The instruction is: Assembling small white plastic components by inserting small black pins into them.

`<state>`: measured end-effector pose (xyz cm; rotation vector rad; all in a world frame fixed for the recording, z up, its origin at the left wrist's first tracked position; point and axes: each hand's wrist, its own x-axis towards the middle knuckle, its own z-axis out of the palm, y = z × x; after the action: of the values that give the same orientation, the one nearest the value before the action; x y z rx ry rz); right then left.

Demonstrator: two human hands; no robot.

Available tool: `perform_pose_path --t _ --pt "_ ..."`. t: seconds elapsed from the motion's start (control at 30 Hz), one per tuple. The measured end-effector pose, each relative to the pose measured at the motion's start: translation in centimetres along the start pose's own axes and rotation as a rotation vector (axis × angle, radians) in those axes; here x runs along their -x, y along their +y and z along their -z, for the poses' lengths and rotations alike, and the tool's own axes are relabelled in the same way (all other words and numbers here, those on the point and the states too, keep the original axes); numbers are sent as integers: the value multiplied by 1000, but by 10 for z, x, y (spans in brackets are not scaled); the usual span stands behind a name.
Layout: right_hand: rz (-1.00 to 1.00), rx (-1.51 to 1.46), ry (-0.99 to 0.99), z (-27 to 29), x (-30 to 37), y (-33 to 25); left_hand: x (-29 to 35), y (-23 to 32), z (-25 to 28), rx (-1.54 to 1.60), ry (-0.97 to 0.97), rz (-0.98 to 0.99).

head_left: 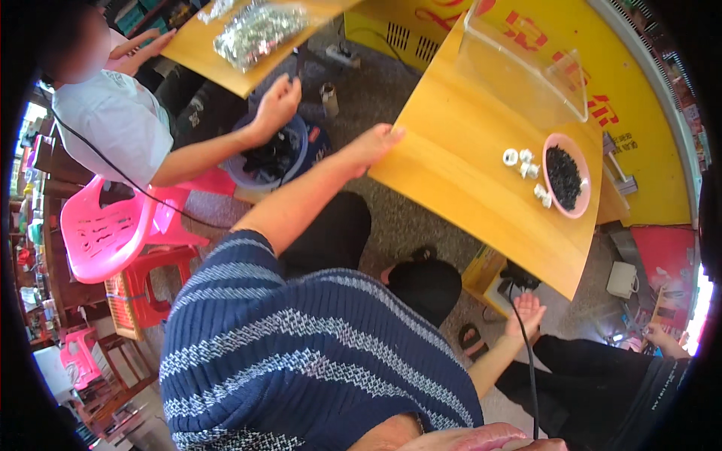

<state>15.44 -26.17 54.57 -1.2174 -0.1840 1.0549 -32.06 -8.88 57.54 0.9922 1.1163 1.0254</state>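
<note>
My left hand (372,148) is at the left corner of the wooden table (459,169), its fingers bent over the edge. Below the table's near edge, my right hand (526,315) is turned palm up with its fingers apart and nothing in it. A black cable (531,361) runs down beside that palm. Toward the table's right end stands a pink bowl (553,161) filled with small black parts (564,178). Several small white plastic parts (529,164) lie to its left. At the far side is a clear plastic bin (519,79).
A co-worker (113,124) sits at the left by another table (188,52) bearing a clear bag of shiny pieces (259,37). A blue bucket (299,150) holds dark things. Pink chairs (105,229) stand at the left. Another person in black (594,383) is at the lower right.
</note>
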Motion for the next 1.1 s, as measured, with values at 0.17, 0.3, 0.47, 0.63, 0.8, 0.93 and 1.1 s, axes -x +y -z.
perform_pose_path --t 0.17,0.3,0.47,0.63,0.8,0.93,1.1 --pt "-33 -48 -85 -44 -39 -25 -18 -9 -9 -151 162 97" --pt "-21 -96 68 -45 -51 -14 -12 15 -7 -329 230 68" --pt "-23 -63 19 -79 -38 -6 -26 2 29 -263 241 29" --pt "6 -21 -106 -94 -37 7 -29 28 49 -421 258 13" --pt "-50 57 -137 -109 -25 9 -37 27 65 -388 325 -2" --pt "-90 79 -140 -96 -27 9 -44 26 63 -446 280 12" --pt "-119 216 -244 -93 -35 3 -59 17 79 -720 203 -93"
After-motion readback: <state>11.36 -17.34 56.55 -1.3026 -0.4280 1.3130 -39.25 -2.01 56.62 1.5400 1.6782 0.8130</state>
